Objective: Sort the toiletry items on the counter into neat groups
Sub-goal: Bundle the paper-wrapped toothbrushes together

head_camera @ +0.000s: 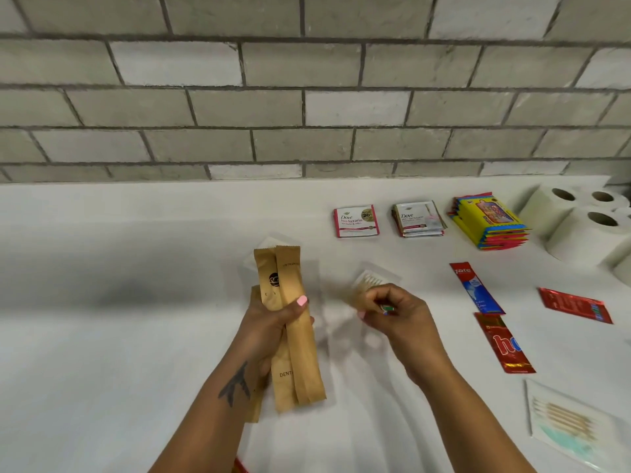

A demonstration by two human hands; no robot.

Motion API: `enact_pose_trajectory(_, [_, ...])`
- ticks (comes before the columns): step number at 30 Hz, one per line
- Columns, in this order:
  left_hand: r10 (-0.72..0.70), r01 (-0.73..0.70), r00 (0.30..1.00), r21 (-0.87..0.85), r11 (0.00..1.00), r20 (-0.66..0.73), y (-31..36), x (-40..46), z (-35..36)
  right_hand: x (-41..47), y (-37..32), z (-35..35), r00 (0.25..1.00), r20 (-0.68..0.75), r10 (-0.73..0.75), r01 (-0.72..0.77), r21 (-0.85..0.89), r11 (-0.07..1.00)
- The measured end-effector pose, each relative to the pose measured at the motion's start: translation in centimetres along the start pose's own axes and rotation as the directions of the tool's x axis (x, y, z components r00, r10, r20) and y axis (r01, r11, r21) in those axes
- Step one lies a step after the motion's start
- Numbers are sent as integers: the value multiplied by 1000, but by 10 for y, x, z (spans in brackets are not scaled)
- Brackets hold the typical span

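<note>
- Paper packets (290, 322), brown and long, stand almost upright in the left hand (273, 322); I count at least 3, held together above the white counter (119, 268), left of its middle.
- The left fingers are curled around this bundle, and the thumb with a pink nail presses on the front packet.
- The right hand (396, 312) is just beside it, fingers curled, pinching a blurred small clear packet (367, 285) with thin sticks inside.
- Behind the hands, near the tiled wall (307, 97), I see 2 piles of Dove sachets: one pink (355, 221), one beige (418, 219), apart from each other.
- Right of them is a stack of yellow sachets (488, 220), and then toilet paper rolls (577, 223) in the corner.
- On the right side lie a red and blue toothpaste sachet (476, 288), touching a red sachet (503, 343) below it, and another red sachet (575, 305) further right.
- At the near right edge is a clear packet of cotton swabs (566, 418).
</note>
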State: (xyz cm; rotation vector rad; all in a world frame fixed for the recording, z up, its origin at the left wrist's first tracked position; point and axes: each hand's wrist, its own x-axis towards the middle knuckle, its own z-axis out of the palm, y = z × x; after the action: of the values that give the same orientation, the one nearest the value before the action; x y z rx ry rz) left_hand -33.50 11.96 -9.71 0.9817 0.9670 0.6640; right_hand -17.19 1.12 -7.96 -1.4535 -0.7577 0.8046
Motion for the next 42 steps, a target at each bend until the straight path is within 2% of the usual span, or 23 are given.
enact_pose_trajectory(2, [-6, 7, 998, -10, 1000, 59, 1, -3, 4, 3, 3, 9, 985, -60, -161, 155, -92, 984])
enact_pose_trajectory(4, [-23, 26, 994, -20, 999, 106, 4, -7, 7, 6, 8, 14, 961, -105, -257, 237, -170, 957])
enact_pose_trajectory(8, [-13, 14, 988, -8, 1000, 154, 3, -10, 12, 10, 11, 23, 939, -130, -320, 307, -108, 945])
enact_pose_trajectory(10, [-10, 11, 984, -6, 1000, 178, 3, -11, 14, 9, 11, 27, 924, -148, -353, 332, -148, 931])
enact_pose_trajectory(13, [55, -53, 995, -22, 998, 87, 5, -11, 10, 9, 11, 26, 881, -175, -440, 363, -348, 864])
enact_pose_trajectory(16, [106, -105, 994, -91, 990, 1, 7, -5, -1, 13, 6, 25, 850, -82, -521, 405, -530, 745])
enact_pose_trajectory(17, [119, -120, 993, -87, 989, -18, 8, -4, -4, 14, 2, 28, 874, -19, -486, 390, -569, 724])
enact_pose_trajectory(19, [136, -139, 989, -69, 988, -51, 8, -4, -5, 14, -7, 40, 942, 99, -321, 312, -610, 728])
enact_pose_trajectory(22, [201, -204, 976, -21, 979, -82, 9, -6, -1, 12, -16, 64, 978, 134, -161, 209, -657, 724])
enact_pose_trajectory(25, [234, -238, 963, -14, 971, -133, 9, -9, -4, 6, -23, 91, 989, 140, 41, 24, -438, 899])
enact_pose_trajectory(27, [212, -218, 967, -31, 975, -141, 10, -11, -11, 2, -21, 108, 970, 184, 158, -109, -253, 961])
enact_pose_trajectory(29, [178, -189, 973, -62, 980, -148, 13, -13, -21, -1, -17, 124, 965, 182, 188, -158, -163, 974])
enact_pose_trajectory(31, [139, -157, 978, -115, 981, -154, 16, -14, -34, -2, -12, 136, 979, 151, 141, -107, -210, 972])
enact_pose_trajectory(34, [34, -69, 984, -199, 977, -175, 18, -19, -50, -7, -8, 151, 978, 190, 86, -19, -329, 944])
enact_pose_trajectory(36, [48, -75, 981, -138, 988, -189, 18, -21, -59, -9, -6, 158, 967, 248, 63, 34, -369, 929])
enact_pose_trajectory(38, [63, -87, 964, -86, 992, -257, 19, -23, -69, -8, -3, 161, 948, 305, 96, 16, -344, 939])
enact_pose_trajectory(40, [49, -79, 951, -88, 993, -304, 21, -24, -80, -1, 3, 156, 955, 256, 152, -50, -365, 929])
enact_pose_trajectory(42, [37, -68, 942, -83, 994, -333, 25, -24, -92, 8, 11, 147, 979, 139, 147, -41, -573, 818])
